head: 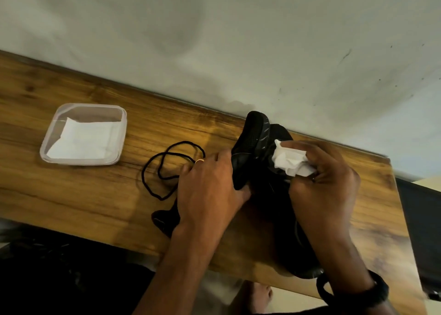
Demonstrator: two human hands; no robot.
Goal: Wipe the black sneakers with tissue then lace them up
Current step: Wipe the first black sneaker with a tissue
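While the left hand (210, 183) grips one black sneaker (250, 142) on the wooden table (95, 195), the right hand (327, 183) pinches a crumpled tissue (290, 161) against the dark upper beside it. Recommend short, firm strokes, shoe held steady. Count: apparently two sneakers — hard to separate; one loose lace (144, 175); one plastic container (83, 134) of tissues.
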